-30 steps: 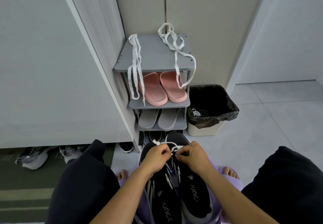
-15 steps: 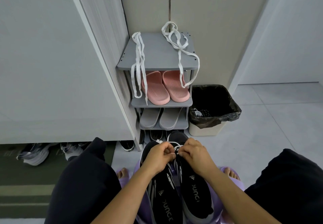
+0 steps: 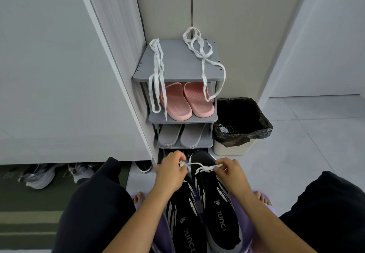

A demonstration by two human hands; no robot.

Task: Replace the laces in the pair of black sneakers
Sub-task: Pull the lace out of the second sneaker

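The fingers of the left hand are curled tight and pinch one end of a white lace. The fingers of the right hand are curled on the other end. The lace runs taut between the two hands, with a small tangle or knot close to the right one. Where it enters the shoe cannot be made out, because the hands cover the eyelets and the fingertips are tucked from sight.

Beneath the hands lie the black sneakers, side by side and touching. Their long axes run straight away from the person toward the grey shoe rack. The right one's rounded far end shows past the lace, while the left one's is hidden by the left hand. Both near ends are cut off by the bottom edge. Their striped sides face up, with lettering only partly readable.

A purple thing under them is mostly covered, and what it is I cannot tell.

On the rack's top shelf two spare laces hang over the front edge. Pink slippers sit on the tier below and grey slippers on the next. The lowest tier is dark and blocked by the hands. A bin lined with a black bag stands just beside the rack.
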